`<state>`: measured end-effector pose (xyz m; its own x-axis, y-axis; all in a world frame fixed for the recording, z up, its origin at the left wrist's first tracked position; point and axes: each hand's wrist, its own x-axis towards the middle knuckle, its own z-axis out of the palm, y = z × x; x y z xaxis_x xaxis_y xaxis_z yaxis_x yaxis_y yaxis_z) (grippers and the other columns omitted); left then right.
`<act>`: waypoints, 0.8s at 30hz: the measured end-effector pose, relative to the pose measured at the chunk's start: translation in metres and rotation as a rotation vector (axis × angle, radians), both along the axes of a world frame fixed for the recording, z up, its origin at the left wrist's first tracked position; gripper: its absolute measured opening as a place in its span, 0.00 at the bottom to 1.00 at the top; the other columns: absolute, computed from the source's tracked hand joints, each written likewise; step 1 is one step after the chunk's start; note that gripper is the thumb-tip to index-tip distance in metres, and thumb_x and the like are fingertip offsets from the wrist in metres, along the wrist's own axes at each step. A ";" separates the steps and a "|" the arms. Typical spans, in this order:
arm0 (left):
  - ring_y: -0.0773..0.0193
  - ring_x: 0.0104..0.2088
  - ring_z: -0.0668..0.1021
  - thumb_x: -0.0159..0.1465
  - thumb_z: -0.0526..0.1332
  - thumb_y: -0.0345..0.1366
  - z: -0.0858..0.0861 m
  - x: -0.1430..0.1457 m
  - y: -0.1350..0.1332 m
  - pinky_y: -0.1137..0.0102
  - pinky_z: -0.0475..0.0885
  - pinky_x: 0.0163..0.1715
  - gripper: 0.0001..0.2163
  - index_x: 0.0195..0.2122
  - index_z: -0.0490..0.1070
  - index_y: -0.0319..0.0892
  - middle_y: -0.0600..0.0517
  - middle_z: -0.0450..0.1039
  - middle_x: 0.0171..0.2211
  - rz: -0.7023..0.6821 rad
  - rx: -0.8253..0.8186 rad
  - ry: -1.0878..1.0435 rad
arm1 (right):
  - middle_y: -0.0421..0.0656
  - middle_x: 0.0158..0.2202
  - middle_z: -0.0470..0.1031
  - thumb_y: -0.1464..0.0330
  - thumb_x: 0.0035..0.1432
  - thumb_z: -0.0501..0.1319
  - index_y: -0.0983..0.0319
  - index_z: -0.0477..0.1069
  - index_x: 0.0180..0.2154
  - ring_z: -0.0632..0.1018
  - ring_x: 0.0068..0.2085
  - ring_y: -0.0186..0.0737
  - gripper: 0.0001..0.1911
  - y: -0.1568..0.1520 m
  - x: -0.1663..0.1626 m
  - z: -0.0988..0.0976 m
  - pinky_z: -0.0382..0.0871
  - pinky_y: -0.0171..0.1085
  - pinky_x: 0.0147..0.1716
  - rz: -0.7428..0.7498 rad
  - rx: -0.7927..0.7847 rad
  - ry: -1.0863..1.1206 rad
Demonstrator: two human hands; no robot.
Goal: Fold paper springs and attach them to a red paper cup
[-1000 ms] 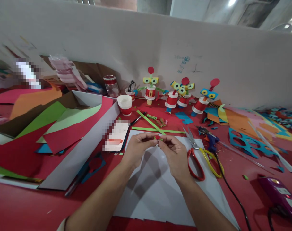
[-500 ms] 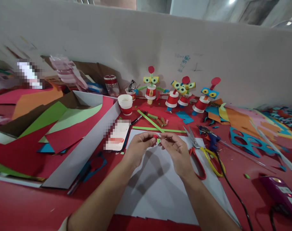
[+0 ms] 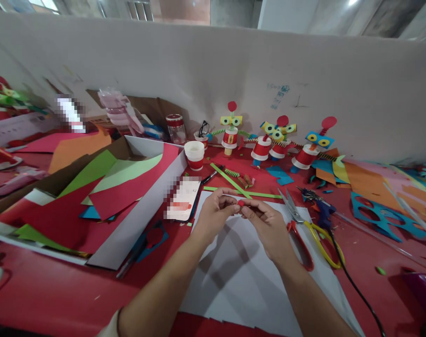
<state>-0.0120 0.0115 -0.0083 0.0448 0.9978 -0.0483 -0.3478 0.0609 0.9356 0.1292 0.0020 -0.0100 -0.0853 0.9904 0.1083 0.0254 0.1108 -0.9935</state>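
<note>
Over the white sheet [image 3: 241,281], my left hand [image 3: 215,213] and my right hand [image 3: 265,227] meet fingertip to fingertip. Both pinch a tiny folded paper strip [image 3: 240,203], red on the side that shows; the fingers cover most of it. Just beyond them, long green paper strips [image 3: 230,180] lie crossed, near small pleated paper springs [image 3: 239,177]. Scissors [image 3: 299,217] with one red and one yellow handle rest half open beside my right hand. To the left of my left hand is a phone [image 3: 183,199].
An open box [image 3: 157,206] of coloured paper stands at left. Paper-cup figures [image 3: 230,138] line the wall, near stacked cups [image 3: 194,154] and a jar [image 3: 176,128]. A blue glue gun [image 3: 325,213] with a black cord and cut blue paper [image 3: 378,215] lie at right.
The view has swung a little left, so everything sits further right. Green showed on the folded strip before; now only red shows, and my fingertips are closer together.
</note>
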 end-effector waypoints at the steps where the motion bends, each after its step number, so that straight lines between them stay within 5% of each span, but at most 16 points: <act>1: 0.66 0.27 0.75 0.48 0.67 0.29 0.000 -0.001 0.001 0.70 0.68 0.32 0.15 0.37 0.69 0.42 0.56 0.73 0.25 -0.012 0.009 0.005 | 0.41 0.34 0.80 0.64 0.54 0.64 0.58 0.77 0.38 0.78 0.35 0.38 0.09 -0.001 0.000 0.001 0.72 0.39 0.39 0.004 0.010 -0.006; 11: 0.66 0.29 0.75 0.50 0.64 0.27 0.007 -0.012 0.003 0.71 0.67 0.31 0.14 0.39 0.71 0.44 0.56 0.74 0.26 -0.081 0.157 0.364 | 0.41 0.32 0.77 0.70 0.50 0.63 0.60 0.74 0.35 0.77 0.33 0.37 0.08 0.001 0.001 -0.003 0.70 0.36 0.34 0.020 0.064 -0.117; 24: 0.66 0.36 0.77 0.46 0.72 0.32 -0.006 0.014 -0.007 0.68 0.68 0.45 0.13 0.35 0.78 0.40 0.50 0.78 0.34 -0.039 -0.170 -0.231 | 0.39 0.30 0.76 0.67 0.52 0.62 0.60 0.71 0.38 0.75 0.32 0.35 0.10 -0.003 -0.010 -0.007 0.69 0.35 0.34 -0.203 -0.031 0.160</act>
<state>0.0022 0.0041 -0.0141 0.1126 0.9735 -0.1991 -0.5446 0.2281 0.8071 0.1195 -0.0012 -0.0172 0.1318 0.9886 0.0733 -0.1141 0.0886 -0.9895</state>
